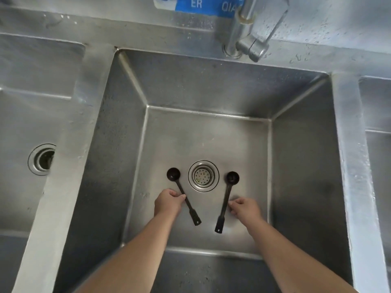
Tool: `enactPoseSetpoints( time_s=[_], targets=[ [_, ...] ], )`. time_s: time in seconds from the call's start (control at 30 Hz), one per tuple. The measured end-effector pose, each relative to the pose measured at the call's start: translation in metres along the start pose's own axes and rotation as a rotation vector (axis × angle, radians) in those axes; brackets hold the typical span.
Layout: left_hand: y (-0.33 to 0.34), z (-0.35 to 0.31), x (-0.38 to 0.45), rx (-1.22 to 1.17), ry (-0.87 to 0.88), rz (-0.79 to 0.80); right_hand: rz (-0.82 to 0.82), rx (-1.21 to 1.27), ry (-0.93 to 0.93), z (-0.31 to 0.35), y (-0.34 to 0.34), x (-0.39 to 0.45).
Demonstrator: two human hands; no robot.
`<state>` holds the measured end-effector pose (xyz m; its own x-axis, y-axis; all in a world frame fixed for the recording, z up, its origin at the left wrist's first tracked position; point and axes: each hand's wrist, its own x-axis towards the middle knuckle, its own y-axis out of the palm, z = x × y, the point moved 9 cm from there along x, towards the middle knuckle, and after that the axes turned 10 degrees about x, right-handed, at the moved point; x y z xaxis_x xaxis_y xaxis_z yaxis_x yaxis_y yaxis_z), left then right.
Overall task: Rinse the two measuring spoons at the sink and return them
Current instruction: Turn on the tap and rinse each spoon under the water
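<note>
Heads up on what you can't really make out here: the blue label (203, 4) on the back wall is chopped by the top edge, so only "ER" and "QIA" read; the faucet (247, 32) also runs out of the top, so its upper part is gone. The left basin (25, 115) is cut by the frame edge and its drain (42, 159) is half behind the divider; the right basin (378, 115) is just a sliver. Each of the hands (168, 203) covers the middle of a spoon handle (191, 211), so the actual grip under the fingers can't be judged; both forearms run off the bottom.
</note>
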<state>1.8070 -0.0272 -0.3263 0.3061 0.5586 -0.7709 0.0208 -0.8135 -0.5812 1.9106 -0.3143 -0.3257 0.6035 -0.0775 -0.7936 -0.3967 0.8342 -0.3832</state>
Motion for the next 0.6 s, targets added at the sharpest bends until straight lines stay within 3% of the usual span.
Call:
enactPoseSetpoints(
  time_s=[0.07, 0.17, 0.3, 0.47, 0.6],
  targets=[
    [-0.02, -0.01, -0.017, 0.007, 0.006, -0.027, -0.01, -0.07, -0.068, 0.023, -0.014, -0.02],
    [-0.053, -0.059, -0.046, -0.002, 0.207, -0.065, -0.05, -0.099, -0.155, 0.078, -0.04, -0.054],
    [-0.111, -0.176, -0.096, -0.074, 0.508, -0.07, -0.165, -0.018, -0.389, 0.206, -0.093, -0.097],
    [-0.187, -0.341, -0.166, -0.142, 0.907, -0.206, -0.25, 0.054, -0.66, 0.369, -0.14, -0.136],
    [-0.21, -0.412, -0.173, 0.027, 0.994, -0.293, -0.237, -0.023, -0.66, 0.437, -0.137, -0.126]
  ],
)
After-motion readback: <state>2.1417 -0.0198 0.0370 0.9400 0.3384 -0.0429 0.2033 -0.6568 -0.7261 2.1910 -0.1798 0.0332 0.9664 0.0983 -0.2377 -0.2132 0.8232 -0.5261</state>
